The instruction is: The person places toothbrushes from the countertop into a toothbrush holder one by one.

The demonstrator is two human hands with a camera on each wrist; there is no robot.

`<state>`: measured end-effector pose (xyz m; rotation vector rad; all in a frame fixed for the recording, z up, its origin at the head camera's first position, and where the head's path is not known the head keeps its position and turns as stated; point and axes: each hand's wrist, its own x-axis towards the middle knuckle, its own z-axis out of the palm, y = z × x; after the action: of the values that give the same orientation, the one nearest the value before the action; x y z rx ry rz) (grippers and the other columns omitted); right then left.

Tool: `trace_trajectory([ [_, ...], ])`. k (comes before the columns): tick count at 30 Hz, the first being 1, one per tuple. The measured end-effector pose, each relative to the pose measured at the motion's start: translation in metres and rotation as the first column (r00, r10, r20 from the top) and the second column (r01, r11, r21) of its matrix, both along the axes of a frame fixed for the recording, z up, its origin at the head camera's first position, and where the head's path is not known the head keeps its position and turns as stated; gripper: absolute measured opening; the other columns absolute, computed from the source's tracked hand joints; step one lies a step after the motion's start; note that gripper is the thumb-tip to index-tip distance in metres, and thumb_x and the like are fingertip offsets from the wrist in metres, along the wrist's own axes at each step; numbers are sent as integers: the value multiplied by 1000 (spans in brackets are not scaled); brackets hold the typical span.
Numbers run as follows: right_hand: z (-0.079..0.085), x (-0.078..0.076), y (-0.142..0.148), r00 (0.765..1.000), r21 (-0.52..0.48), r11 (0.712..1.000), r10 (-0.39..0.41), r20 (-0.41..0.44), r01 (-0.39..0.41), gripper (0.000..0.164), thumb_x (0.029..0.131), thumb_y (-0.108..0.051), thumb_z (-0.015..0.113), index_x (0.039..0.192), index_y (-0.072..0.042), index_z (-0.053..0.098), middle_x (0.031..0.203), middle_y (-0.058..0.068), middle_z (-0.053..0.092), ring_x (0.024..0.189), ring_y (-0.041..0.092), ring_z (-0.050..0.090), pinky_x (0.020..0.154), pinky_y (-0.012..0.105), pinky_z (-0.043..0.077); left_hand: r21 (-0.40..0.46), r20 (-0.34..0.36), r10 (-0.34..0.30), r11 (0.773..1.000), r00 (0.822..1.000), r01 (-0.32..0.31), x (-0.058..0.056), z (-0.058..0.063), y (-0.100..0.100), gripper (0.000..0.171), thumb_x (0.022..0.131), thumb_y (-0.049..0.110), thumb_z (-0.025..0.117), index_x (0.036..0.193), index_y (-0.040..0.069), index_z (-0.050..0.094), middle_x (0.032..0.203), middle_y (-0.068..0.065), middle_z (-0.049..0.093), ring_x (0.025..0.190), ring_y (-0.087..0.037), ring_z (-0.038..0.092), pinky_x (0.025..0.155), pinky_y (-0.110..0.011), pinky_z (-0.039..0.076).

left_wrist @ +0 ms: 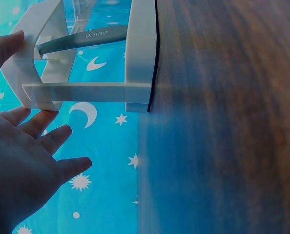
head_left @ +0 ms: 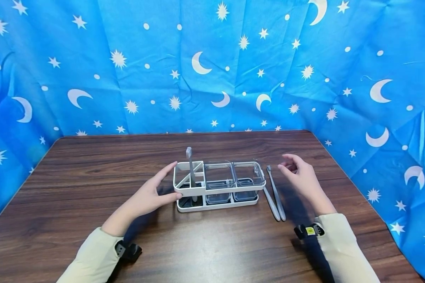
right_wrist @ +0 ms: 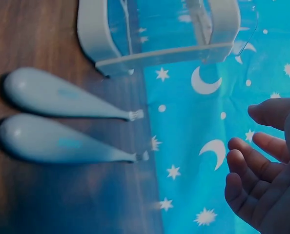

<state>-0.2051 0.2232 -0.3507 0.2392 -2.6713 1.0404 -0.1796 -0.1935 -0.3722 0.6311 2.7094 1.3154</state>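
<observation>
In head cam we've got L grip point(head_left: 146, 196) pinching the L end of the white rack point(head_left: 221, 191) on the counter point(head_left: 216, 243); R grip point(head_left: 299, 175) loosely curled, holding nothing, near 2 loose toothbrushes point(head_left: 281, 210). Rack partly blocks 1 there, R wrist cam shows both whole. Starry cloth point(head_left: 156, 59) behind. L wrist cam lets us read "ORISIMP" on the rack's brush point(left_wrist: 86, 36).

"ORISIMP" point(left_wrist: 96, 34) on a gray toothbrush point(left_wrist: 67, 42)

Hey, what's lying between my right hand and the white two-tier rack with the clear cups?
Two slim grey toothbrushes lie side by side on the brown wood-grain table between your right hand and the rack; the head view shows it.
</observation>
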Motion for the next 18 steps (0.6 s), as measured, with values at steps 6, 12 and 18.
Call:
trace_trajectory([
  [6, -14, -3, 6, 996, 5, 1000, -10, 90, 10, 44, 88, -28, 56, 124, -4, 48, 100, 13, 62, 85, 23, 57, 70, 32, 46, 4, 7, 2, 1000, 1000, -2, 0, 1, 0, 81, 77, 47, 65, 140, 42, 14, 149, -4, 19, 135, -30, 18, 102, -58, 23],
  [12, -31, -6, 5, 985, 27, 1000, -17, 175, 12, 47, 87, -23, 58, 127, -2, 46, 101, 14, 61, 90, 25, 58, 74, 38, 47, 1, 2, 2, 1000, 1000, -2, 0, 1, 0, 81, 77, 47, 65, 140, 41, 14, 148, -4, 20, 135, -29, 19, 102, -57, 23],
  [18, -43, -7, 2, 976, 63, 998, -12, 217, -2, 47, 86, -22, 58, 126, -1, 47, 99, 12, 61, 86, 23, 59, 68, 32, 46, 3, 12, 3, 1000, 1000, -3, 0, 2, 1, 81, 77, 47, 65, 141, 41, 14, 149, -4, 19, 135, -29, 18, 102, -57, 23],
])
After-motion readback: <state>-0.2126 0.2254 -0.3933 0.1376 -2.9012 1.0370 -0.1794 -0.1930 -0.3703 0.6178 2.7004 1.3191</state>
